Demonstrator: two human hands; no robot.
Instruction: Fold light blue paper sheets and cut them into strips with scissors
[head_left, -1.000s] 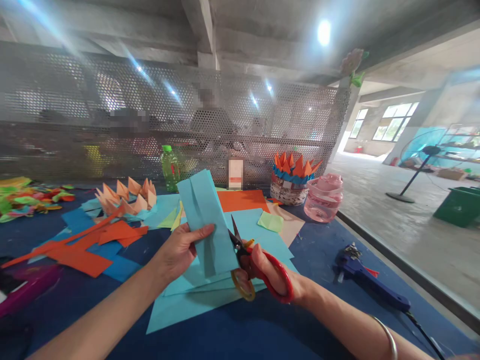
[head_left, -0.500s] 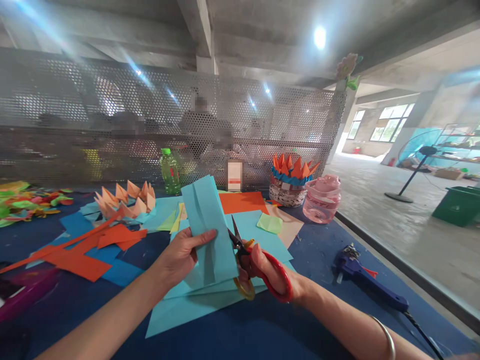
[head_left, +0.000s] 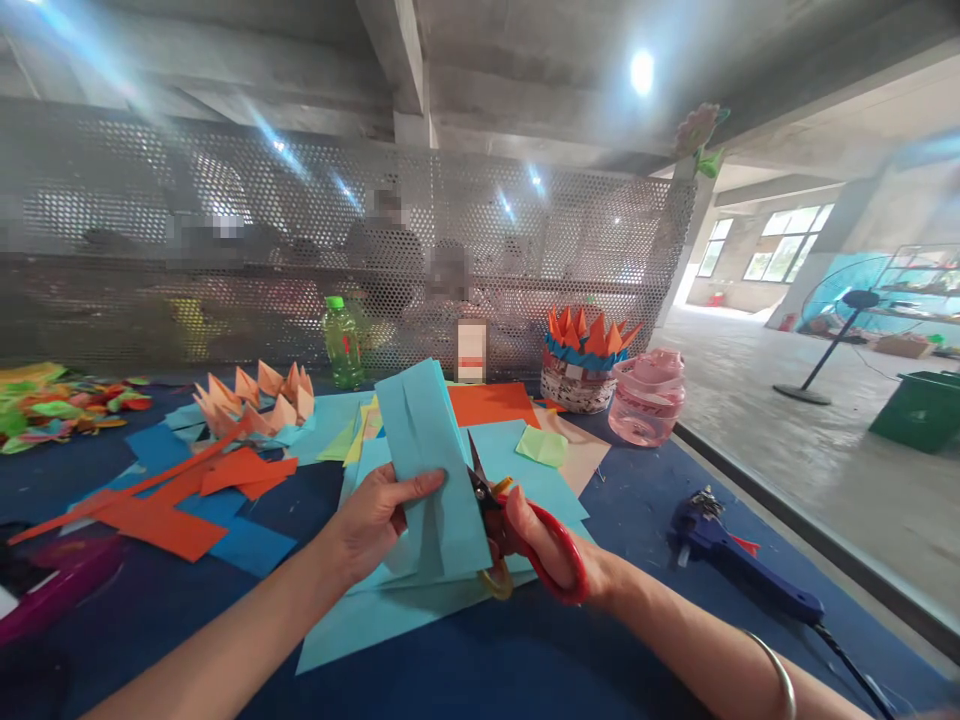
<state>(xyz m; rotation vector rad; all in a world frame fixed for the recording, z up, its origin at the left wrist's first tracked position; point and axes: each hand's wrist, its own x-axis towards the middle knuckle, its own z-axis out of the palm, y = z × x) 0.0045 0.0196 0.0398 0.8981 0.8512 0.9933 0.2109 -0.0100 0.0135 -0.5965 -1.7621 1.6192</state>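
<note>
My left hand point(head_left: 379, 515) pinches a folded light-blue paper point(head_left: 427, 460), thumb flat on its front face, and holds it upright and slightly tilted. My right hand point(head_left: 532, 530) is closed around scissors point(head_left: 566, 555) with red and yellow handles. Their dark blades are partly open at the folded paper's right edge, and one blade is partly hidden by the paper. Beneath both hands lie larger light-blue sheets point(head_left: 375, 625). A small pale-green paper point(head_left: 541, 447) rests on them to the right.
Left are a ring of peach paper points point(head_left: 255, 405), orange scraps point(head_left: 165, 515) and colourful scraps point(head_left: 67, 405). A green bottle point(head_left: 343, 345) stands behind. Rightward are an orange-pointed paper basket point(head_left: 581, 365), a pink jug point(head_left: 646, 400) and a blue glue gun point(head_left: 750, 570). A perforated metal screen point(head_left: 285, 200) borders the table.
My left hand and the folded paper have shifted slightly right and down, closer to the scissors. More of the blades now overlaps the paper's edge. My right hand has barely moved.
</note>
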